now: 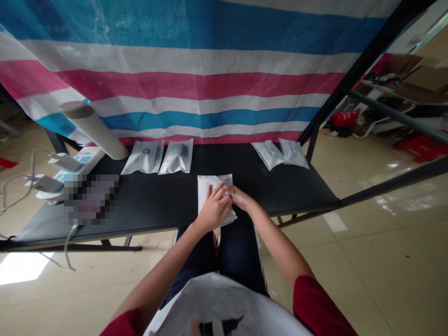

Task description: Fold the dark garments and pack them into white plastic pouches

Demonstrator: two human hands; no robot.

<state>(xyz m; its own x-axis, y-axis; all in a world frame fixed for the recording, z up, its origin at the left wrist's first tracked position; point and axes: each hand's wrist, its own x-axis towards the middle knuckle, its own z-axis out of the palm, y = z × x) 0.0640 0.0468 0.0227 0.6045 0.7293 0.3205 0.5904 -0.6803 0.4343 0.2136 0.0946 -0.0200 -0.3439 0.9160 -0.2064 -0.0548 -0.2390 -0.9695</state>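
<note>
A white plastic pouch (203, 189) lies at the front edge of the black table, in front of my lap. Its right part looks folded or overlapped, and I cannot tell whether a second pouch lies there. My left hand (215, 208) rests over the middle of it, fingers bent onto the plastic and the outermost finger set apart; its thumb is hidden. At the pouch's right edge, my right hand (241, 198) is closed on the plastic, with its fingertips partly covered by the left hand. What is inside the pouch does not show.
Two filled white pouches (143, 157) lie behind and left on the black table (276, 186); two more white pouches (269, 155) lie back right. On the left are a pale bottle (98, 133), a power strip (89, 161) with chargers, and a blurred-out device (93, 198) with a cable.
</note>
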